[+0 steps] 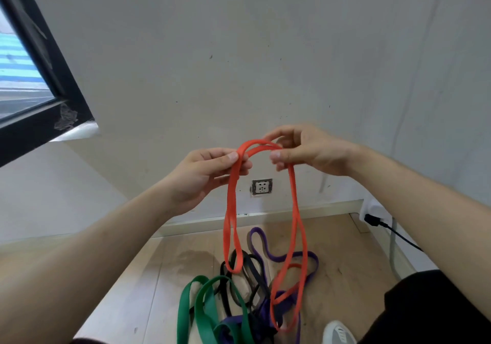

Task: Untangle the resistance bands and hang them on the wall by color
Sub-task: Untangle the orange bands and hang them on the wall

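Left grip [204, 173] pinches a flat orange-red rubber resistance band [295, 210] between thumb and curled fingers, at the left shoulder of the arch the band forms. Right grip [310, 152] holds the other shoulder of that arch, with the thumb tip pressing on the front and the fingers curled over the top. Two orange-red strands run side by side between the two grips.

From the left grip a narrow loop hangs straight down, and its lower end lies in front of a thin black rubber band [261, 272]. From the right grip a longer loop drops further, and its bottom reaches the heap of bands on the floor. The picture does not show whether the orange-red strands are one doubled band or two.

Below the hands, the rest of the bands lie tangled on the pale wooden floor [345, 264]. A wide green rubber band [184, 303] sits at the left of the heap, the black one is in the middle, and a purple rubber band [256, 233] curls away towards the wall and also runs under the others.

Behind the hands stands a plain white wall [239, 51] with a square grey socket [262, 186] low down, just above the skirting. A black window frame [53, 77] fills the upper left. At the right a black plug [372, 220] sits in a white fitting, its cable trailing down. A pale shoe [338, 333] and a dark trouser leg [425, 311] show at the lower right.
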Tool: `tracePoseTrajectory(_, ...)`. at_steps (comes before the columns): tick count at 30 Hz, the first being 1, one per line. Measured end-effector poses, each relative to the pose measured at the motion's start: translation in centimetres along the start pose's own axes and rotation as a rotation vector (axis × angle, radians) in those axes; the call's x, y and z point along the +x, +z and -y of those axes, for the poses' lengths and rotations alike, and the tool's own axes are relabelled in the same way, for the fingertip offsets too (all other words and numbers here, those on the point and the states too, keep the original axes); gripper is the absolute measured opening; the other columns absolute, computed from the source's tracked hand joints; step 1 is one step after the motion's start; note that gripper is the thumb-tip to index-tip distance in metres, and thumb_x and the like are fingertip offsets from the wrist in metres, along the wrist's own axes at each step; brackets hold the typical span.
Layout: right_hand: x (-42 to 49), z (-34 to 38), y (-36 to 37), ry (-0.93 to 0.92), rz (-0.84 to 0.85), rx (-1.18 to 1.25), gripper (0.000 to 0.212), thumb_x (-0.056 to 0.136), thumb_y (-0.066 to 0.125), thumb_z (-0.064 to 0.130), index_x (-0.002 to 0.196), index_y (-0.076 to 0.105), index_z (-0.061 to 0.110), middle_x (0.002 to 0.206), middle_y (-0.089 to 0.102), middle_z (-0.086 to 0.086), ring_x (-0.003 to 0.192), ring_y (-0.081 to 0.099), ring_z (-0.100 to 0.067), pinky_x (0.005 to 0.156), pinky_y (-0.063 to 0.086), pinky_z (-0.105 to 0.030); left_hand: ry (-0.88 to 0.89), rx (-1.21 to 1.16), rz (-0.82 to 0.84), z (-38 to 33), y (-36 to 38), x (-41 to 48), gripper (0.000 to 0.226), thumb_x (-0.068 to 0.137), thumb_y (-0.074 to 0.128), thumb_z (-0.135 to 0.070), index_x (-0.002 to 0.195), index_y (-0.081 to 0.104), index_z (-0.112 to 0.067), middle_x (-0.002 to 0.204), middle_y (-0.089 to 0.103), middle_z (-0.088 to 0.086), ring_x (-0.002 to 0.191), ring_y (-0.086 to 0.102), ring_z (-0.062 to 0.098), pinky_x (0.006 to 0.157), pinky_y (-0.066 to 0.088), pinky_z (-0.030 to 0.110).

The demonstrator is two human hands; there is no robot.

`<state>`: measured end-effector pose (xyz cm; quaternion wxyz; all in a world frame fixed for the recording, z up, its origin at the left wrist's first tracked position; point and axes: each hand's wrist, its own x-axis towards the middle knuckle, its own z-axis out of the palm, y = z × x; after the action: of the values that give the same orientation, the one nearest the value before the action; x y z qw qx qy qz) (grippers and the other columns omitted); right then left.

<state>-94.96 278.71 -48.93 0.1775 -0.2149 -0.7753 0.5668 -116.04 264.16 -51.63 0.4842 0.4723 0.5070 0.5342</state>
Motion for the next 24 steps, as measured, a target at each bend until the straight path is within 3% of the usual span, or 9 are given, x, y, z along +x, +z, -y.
tracePoseTrajectory(3, -0.2, 0.9, 1.9, -0.042, 0.051, -0.127, 0.041, 0.082, 0.075, 0.024, 0.120, 0.068, 0.013, 0.096, 0.075, -0.008, 0.090, 0.072, -0.024, 0.087, 0.060, -0.035, -0.002, 0.022, 0.023, -0.2, 0.2, 0.1, 0.029, 0.090, 0.060, -0.026, 0.108, 0.072, -0.006, 0.103, 0.076, 0.009, 0.099, 0.071, 0.020, 0.095, 0.055, 0.033)
tracePoseTrajectory(6, -0.1, 1.6, 3.0, -0.121, -0.006, -0.169, 0.024, 0.090, 0.070, 0.020, 0.111, 0.074, 0.010, 0.092, 0.077, -0.006, 0.080, 0.071, -0.019, 0.078, 0.060, -0.031, -0.009, 0.033, 0.032, -0.3, 0.4, 0.0, 0.028, 0.091, 0.059, -0.026, 0.106, 0.071, -0.007, 0.099, 0.076, 0.006, 0.097, 0.072, 0.019, 0.087, 0.054, 0.028)
tracePoseTrajectory(11, 0.2, 1.5, 3.1, -0.121, -0.063, -0.133, 0.020, 0.090, 0.070, 0.017, 0.105, 0.076, 0.006, 0.084, 0.076, -0.008, 0.068, 0.068, -0.017, 0.069, 0.058, -0.027, -0.022, 0.028, 0.015, -0.4, 0.6, -0.1, 0.023, 0.100, 0.053, -0.021, 0.108, 0.070, -0.008, 0.103, 0.077, 0.008, 0.099, 0.072, 0.021, 0.090, 0.053, 0.031)
tracePoseTrajectory(14, 0.4, 1.5, 3.3, -0.133, -0.118, -0.093, 0.017, 0.090, 0.069, 0.014, 0.102, 0.076, 0.004, 0.075, 0.073, -0.004, 0.063, 0.065, -0.015, 0.065, 0.057, -0.025, -0.024, 0.049, -0.034, -0.2, 0.5, 0.0, 0.017, 0.100, 0.057, -0.020, 0.106, 0.069, -0.010, 0.115, 0.073, 0.019, 0.109, 0.072, 0.029, 0.097, 0.055, 0.038)
tracePoseTrajectory(17, 0.6, 1.4, 3.0, -0.147, -0.160, -0.066, 0.014, 0.090, 0.069, 0.013, 0.098, 0.076, 0.004, 0.069, 0.071, -0.002, 0.060, 0.064, -0.015, 0.063, 0.056, -0.026, 0.016, 0.221, -0.082, 0.7, -0.1, 0.1, 0.022, 0.092, 0.071, -0.017, 0.112, 0.068, -0.009, 0.121, 0.070, 0.018, 0.113, 0.069, 0.033, 0.102, 0.055, 0.043)
tracePoseTrajectory(20, 0.6, 1.3, 2.5, -0.145, -0.198, -0.047, 0.011, 0.090, 0.069, 0.012, 0.095, 0.076, 0.004, 0.068, 0.070, -0.003, 0.059, 0.064, -0.015, 0.063, 0.056, -0.027, -0.012, 0.404, -0.051, 2.2, -0.7, -0.1, 0.028, 0.087, 0.078, -0.015, 0.113, 0.069, -0.012, 0.109, 0.076, 0.006, 0.103, 0.073, 0.021, 0.098, 0.057, 0.036)
tracePoseTrajectory(24, 0.6, 1.2, 1.9, -0.154, -0.261, -0.020, 0.008, 0.091, 0.069, 0.009, 0.091, 0.075, 0.003, 0.065, 0.069, -0.004, 0.055, 0.062, -0.014, 0.060, 0.055, -0.025, -0.094, 0.598, -0.048, 5.1, -1.2, 0.0, 0.009, 0.089, 0.076, -0.012, 0.098, 0.075, -0.013, 0.098, 0.077, 0.006, 0.092, 0.074, 0.015, 0.094, 0.059, 0.036)
